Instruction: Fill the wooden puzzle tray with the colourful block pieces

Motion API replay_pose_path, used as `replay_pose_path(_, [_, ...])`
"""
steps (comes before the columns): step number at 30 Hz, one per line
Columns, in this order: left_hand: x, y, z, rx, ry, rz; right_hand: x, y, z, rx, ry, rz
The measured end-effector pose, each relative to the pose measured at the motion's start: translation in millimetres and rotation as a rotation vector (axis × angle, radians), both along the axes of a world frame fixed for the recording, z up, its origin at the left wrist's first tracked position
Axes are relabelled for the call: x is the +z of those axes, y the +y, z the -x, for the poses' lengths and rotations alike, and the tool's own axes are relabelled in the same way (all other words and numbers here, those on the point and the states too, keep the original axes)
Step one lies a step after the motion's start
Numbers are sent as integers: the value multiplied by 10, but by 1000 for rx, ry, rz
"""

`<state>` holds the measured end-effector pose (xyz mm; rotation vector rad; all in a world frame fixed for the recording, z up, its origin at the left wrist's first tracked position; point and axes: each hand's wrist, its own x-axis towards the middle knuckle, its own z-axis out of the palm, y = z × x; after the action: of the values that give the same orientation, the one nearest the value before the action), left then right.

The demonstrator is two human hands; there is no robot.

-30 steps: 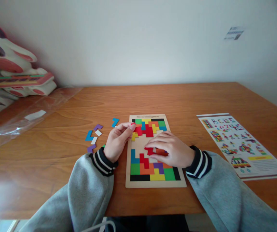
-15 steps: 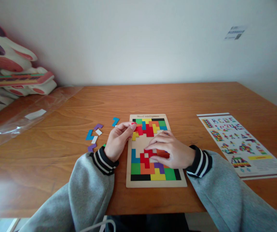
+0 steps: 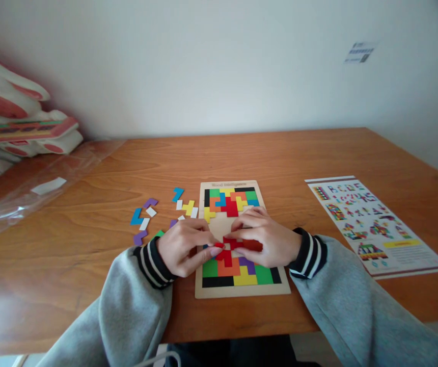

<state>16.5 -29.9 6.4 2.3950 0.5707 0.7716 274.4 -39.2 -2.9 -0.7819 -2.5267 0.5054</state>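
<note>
A wooden tray puzzle lies before me, partly filled with coloured block pieces. My left hand is over its left edge, thumb and forefinger closed on a small red puzzle piece. That piece is at or just above the board; contact cannot be told. My right hand rests over the board's right side. Its thumb and fingers are apart, the tips touching around another red piece in the tray. Bare wood shows in the middle of the tray, and both hands hide some pieces.
Loose pieces lie left of the tray, among them a blue piece, a purple piece and a yellow piece. A printed pattern sheet is at right. Clear plastic wrap and a toy cow with keyboard are at left.
My left hand has come down and toward me, carrying the red piece from the tray's upper left to beside the other red pieces. My right hand has stayed nearly in place.
</note>
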Motion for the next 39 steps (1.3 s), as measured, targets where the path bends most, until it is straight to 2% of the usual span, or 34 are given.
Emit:
replay_pose_path(5, [-52,-3,-22,-29,88,-49,17,1,-7,-9,-22,-18])
replay_pose_path(12, [-87,-23,-37,20,-22,-32,-7,22,-20,-9,-31,-40])
replay_pose_path(17, [-55,22,-36,107,6,-97,-35,22,-12,-58,-27,-38])
replay_pose_path(20, [-14,49,-53,226,-39,-135,-40,19,-1,-93,-14,-42])
replay_pose_path(23, [1,62,-72,331,-76,-158,-24,12,0,-73,-2,-31])
replay_pose_path(26, [-11,70,-81,351,-40,-173,-10,9,-7,-44,7,-20])
replay_pose_path(31, [-20,69,-99,361,-22,-86,-20,19,-1,-66,23,-57])
replay_pose_path(35, [-13,69,-121,374,-105,45,-17,28,18,-134,71,-107])
replay_pose_path(39, [-32,74,-131,325,-176,122,-4,18,47,-164,171,-108])
